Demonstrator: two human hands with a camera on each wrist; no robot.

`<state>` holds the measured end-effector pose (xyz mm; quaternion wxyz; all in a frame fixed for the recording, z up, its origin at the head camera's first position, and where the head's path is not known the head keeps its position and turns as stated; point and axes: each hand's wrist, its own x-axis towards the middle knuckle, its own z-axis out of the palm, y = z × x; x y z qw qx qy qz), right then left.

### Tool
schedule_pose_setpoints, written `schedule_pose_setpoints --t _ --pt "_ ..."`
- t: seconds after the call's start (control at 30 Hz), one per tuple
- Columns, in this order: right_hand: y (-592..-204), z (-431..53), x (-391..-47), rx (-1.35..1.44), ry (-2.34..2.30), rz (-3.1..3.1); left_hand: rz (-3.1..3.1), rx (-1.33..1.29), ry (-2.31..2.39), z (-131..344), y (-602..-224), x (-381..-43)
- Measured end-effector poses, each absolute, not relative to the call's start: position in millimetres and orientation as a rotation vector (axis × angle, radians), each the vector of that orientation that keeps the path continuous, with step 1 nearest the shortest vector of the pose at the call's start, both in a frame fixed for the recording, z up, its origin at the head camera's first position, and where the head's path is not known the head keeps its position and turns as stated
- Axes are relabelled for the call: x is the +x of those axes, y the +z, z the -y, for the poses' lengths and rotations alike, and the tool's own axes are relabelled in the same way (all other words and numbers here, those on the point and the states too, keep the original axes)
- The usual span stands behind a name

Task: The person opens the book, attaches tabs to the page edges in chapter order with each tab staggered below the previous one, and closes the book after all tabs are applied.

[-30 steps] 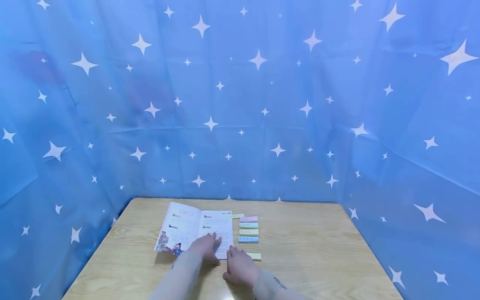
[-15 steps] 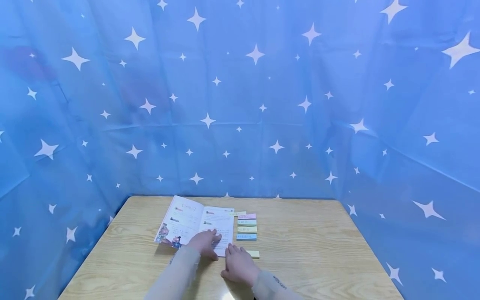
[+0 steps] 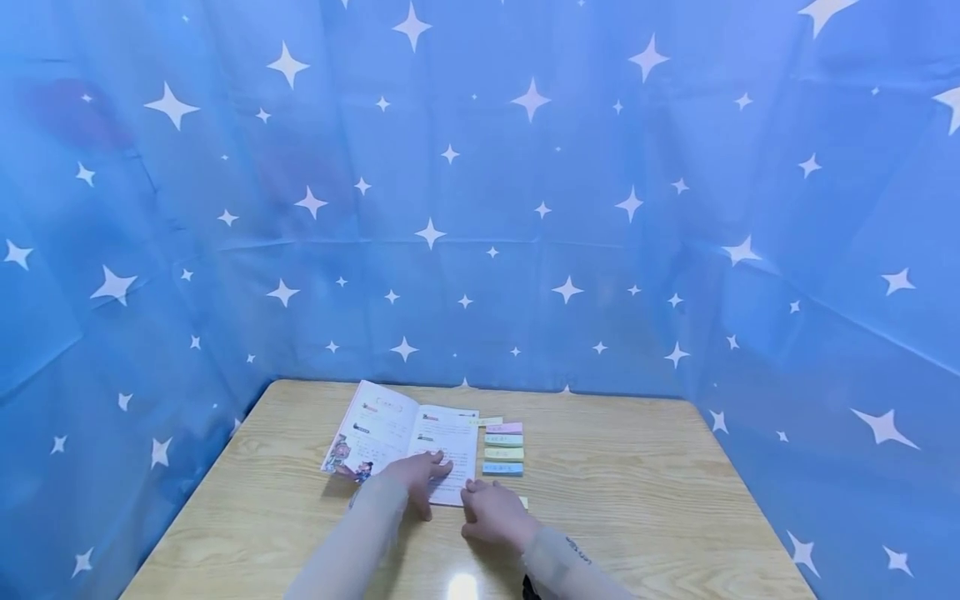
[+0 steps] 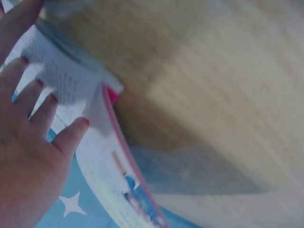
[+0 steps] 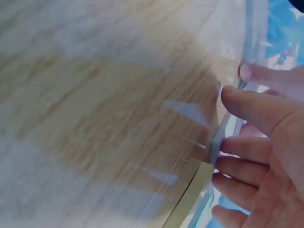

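An open book (image 3: pixel 382 421) with printed pages lies on the table, cartoon figures at its lower left. My left hand (image 3: pixel 416 477) rests on the right-hand page, fingers spread; the left wrist view shows this hand (image 4: pixel 33 137) over the book (image 4: pixel 102 123). My right hand (image 3: pixel 498 512) is at the book's lower right corner, fingers extended along the edge. In the right wrist view, my right hand (image 5: pixel 266 142) has its thumb apart from the fingers. A pale yellow sticky-note pad (image 5: pixel 192 194) lies beside these fingers, mostly hidden by the hand in the head view.
Right of the book, pink (image 3: pixel 504 428), green (image 3: pixel 504 439), yellow (image 3: pixel 504 454) and blue sticky strips (image 3: pixel 502 469) with handwriting lie in a column. A yellow tab (image 3: pixel 491 422) juts from the page's upper right. A starry blue curtain (image 3: pixel 480 208) surrounds the wooden table (image 3: pixel 637 500).
The head view has shifted slightly. Both hands keep nearly the same places on and beside the book; the right hand now covers more of the lower yellow pad.
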<state>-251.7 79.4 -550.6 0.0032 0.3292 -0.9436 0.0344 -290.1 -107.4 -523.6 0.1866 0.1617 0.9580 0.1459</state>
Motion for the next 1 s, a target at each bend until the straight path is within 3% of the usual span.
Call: schedule_pose_setpoints --t 0.2,0.63,1.0 --pt "-552 -81 -254 1.047 0.129 2.980 -2.654 0.381 0.371 104 -513 -288" --pt "-547 -80 -251 1.023 0.160 3.018 -2.811 0.657 0.242 104 -530 -298" --pt "-542 -84 -265 1.015 0.352 3.036 -2.691 0.414 0.419 103 -511 -301"
